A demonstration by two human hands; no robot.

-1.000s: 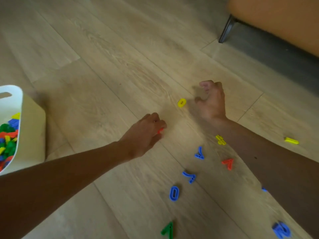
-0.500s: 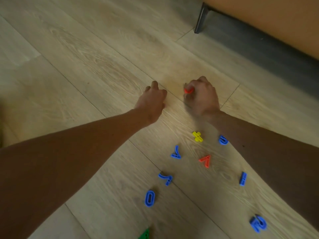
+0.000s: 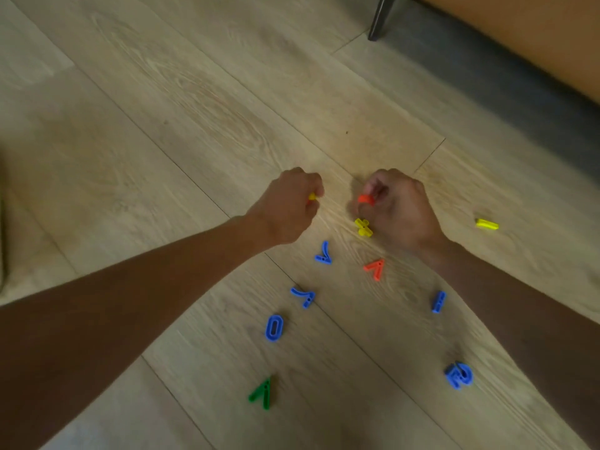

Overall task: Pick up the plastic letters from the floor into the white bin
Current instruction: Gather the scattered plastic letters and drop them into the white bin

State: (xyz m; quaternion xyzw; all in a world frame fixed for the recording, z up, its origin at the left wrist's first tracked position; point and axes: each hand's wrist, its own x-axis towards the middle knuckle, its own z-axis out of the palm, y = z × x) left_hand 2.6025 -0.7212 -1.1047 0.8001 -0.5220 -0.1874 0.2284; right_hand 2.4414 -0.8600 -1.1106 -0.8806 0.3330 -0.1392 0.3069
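Both hands are curled tight, low over the floor (image 3: 162,125), close side by side.

- Left hand (image 3: 290,206): pinches a small yellow piece (image 3: 312,196) at the fingertips. It's mostly hidden, so I can't tell the shape.
- Right hand (image 3: 401,211): grips an orange-red piece (image 3: 366,199) between thumb and fingers.
- Yellow plus (image 3: 363,227): on the floor just beside the right hand, at its 8 o'clock.
- Between the forearms, 5 to 6 o'clock of the left hand: blue 7 (image 3: 323,254), red V (image 3: 374,268), blue hook (image 3: 303,296), blue 0 (image 3: 274,327), with green A (image 3: 261,393) nearest the camera.
- Blue I (image 3: 439,301): just beside the right forearm.
- Blue 2 (image 3: 458,375): at 6 o'clock of the right hand.
- Yellow bar (image 3: 487,224): at 3 o'clock of the right hand, apart from it.
- Sofa leg (image 3: 378,17): at 12 o'clock, well apart from the hands.
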